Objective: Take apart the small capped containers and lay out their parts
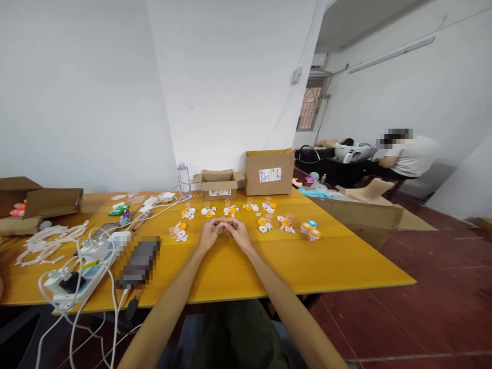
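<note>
At the middle of the table, my left hand [208,233] and my right hand [240,233] meet with their fingertips together. Both are closed around something small that I cannot make out, as the fingers hide most of it. Around them lie several small groups of parts: white and orange discs, little white cut-out pieces and clear plastic cups. One such group with an orange disc [183,226] is left of my hands, another orange disc [262,222] to the right. Farther right stand several filled clear jars [313,234] with orange and teal lids, close together.
Behind are an open small carton [220,185], a larger closed carton [269,172] and a water bottle [184,180]. On the left, a power strip [90,271] with tangled white cables lies beside a phone [139,261]. A person [413,156] sits in the right background.
</note>
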The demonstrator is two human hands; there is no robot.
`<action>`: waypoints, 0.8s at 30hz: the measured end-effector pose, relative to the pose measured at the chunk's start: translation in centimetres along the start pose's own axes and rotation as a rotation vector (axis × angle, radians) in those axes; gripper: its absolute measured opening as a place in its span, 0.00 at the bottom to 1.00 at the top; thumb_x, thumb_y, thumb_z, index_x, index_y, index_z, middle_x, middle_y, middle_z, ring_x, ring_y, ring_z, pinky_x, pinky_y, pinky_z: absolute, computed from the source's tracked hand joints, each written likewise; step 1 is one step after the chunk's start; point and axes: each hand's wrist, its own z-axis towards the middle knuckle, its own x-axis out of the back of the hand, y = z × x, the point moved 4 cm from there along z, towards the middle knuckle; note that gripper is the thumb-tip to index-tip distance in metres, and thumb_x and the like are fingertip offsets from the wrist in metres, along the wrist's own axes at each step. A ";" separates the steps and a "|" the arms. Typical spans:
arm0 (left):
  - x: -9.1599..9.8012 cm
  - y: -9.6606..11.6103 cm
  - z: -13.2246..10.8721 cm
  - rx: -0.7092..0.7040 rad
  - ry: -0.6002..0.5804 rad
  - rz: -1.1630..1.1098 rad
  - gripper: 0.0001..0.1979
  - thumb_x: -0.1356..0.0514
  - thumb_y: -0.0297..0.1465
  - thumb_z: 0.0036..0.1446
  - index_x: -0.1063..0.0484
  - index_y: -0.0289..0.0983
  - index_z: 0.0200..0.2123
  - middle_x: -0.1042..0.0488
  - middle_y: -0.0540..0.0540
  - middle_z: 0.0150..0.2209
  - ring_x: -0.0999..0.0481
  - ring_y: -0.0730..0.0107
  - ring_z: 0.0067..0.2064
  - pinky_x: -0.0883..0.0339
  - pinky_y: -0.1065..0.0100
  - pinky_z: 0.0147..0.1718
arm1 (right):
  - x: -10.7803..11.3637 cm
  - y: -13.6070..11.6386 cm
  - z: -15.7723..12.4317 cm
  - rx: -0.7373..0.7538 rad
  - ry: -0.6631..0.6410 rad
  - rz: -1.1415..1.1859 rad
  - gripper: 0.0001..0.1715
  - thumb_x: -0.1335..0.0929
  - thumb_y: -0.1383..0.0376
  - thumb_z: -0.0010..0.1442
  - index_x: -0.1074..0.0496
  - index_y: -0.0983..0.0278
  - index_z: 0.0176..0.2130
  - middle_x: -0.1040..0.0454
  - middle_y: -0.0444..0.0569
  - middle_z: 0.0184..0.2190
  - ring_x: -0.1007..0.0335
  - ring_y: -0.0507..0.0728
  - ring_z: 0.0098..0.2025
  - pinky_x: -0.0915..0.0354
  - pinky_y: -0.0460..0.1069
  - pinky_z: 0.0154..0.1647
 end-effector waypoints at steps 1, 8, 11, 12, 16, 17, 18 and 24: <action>0.0 0.0 0.0 0.021 -0.002 -0.025 0.10 0.36 0.39 0.52 0.22 0.39 0.34 0.21 0.46 0.33 0.25 0.64 0.36 0.32 0.65 0.39 | 0.0 0.0 0.0 -0.011 -0.001 0.009 0.19 0.28 0.49 0.46 0.27 0.61 0.30 0.23 0.47 0.27 0.29 0.55 0.28 0.34 0.48 0.25; 0.1 0.2 -0.1 0.039 0.009 -0.043 0.11 0.33 0.39 0.47 0.26 0.38 0.31 0.24 0.50 0.29 0.27 0.68 0.34 0.33 0.68 0.37 | 0.0 0.6 0.0 -0.036 -0.020 -0.110 0.24 0.33 0.43 0.51 0.30 0.61 0.26 0.28 0.44 0.20 0.35 0.53 0.21 0.40 0.46 0.21; -0.2 0.4 -0.2 0.021 -0.012 -0.039 0.10 0.33 0.38 0.47 0.26 0.38 0.30 0.25 0.51 0.29 0.28 0.69 0.33 0.34 0.68 0.36 | 0.2 0.5 0.0 0.018 0.014 -0.232 0.25 0.36 0.43 0.55 0.34 0.60 0.22 0.33 0.41 0.17 0.39 0.52 0.20 0.42 0.47 0.22; -0.2 0.4 -0.2 0.012 -0.012 -0.037 0.10 0.33 0.37 0.47 0.26 0.38 0.30 0.25 0.51 0.29 0.28 0.69 0.33 0.34 0.68 0.36 | 0.2 0.5 0.0 0.039 0.031 -0.279 0.25 0.37 0.44 0.55 0.35 0.59 0.21 0.34 0.41 0.17 0.40 0.53 0.21 0.42 0.47 0.23; -0.1 0.6 -0.2 0.000 -0.009 -0.012 0.10 0.32 0.37 0.46 0.25 0.39 0.29 0.25 0.51 0.28 0.30 0.69 0.32 0.35 0.68 0.36 | 0.4 0.7 0.2 0.076 0.045 -0.378 0.24 0.39 0.47 0.59 0.36 0.59 0.21 0.33 0.41 0.19 0.39 0.54 0.24 0.43 0.47 0.27; -0.1 0.6 -0.2 0.008 -0.009 -0.005 0.10 0.32 0.37 0.46 0.24 0.38 0.29 0.26 0.51 0.27 0.31 0.69 0.31 0.36 0.68 0.36 | 0.4 0.8 0.2 0.067 0.033 -0.374 0.24 0.39 0.47 0.59 0.35 0.59 0.22 0.33 0.41 0.19 0.38 0.54 0.24 0.43 0.47 0.27; -0.1 0.5 -0.2 0.017 -0.009 0.002 0.10 0.32 0.37 0.46 0.24 0.38 0.29 0.26 0.52 0.26 0.31 0.70 0.31 0.36 0.68 0.36 | 0.4 1.0 0.3 0.054 0.019 -0.364 0.24 0.39 0.47 0.59 0.35 0.59 0.22 0.33 0.41 0.18 0.39 0.54 0.24 0.43 0.47 0.27; 0.0 0.2 -0.1 0.024 -0.013 0.005 0.09 0.32 0.37 0.47 0.23 0.39 0.30 0.27 0.52 0.26 0.35 0.72 0.28 0.38 0.69 0.34 | 0.4 1.3 0.5 0.010 -0.018 -0.278 0.29 0.38 0.42 0.57 0.36 0.59 0.19 0.37 0.40 0.15 0.41 0.53 0.21 0.44 0.47 0.25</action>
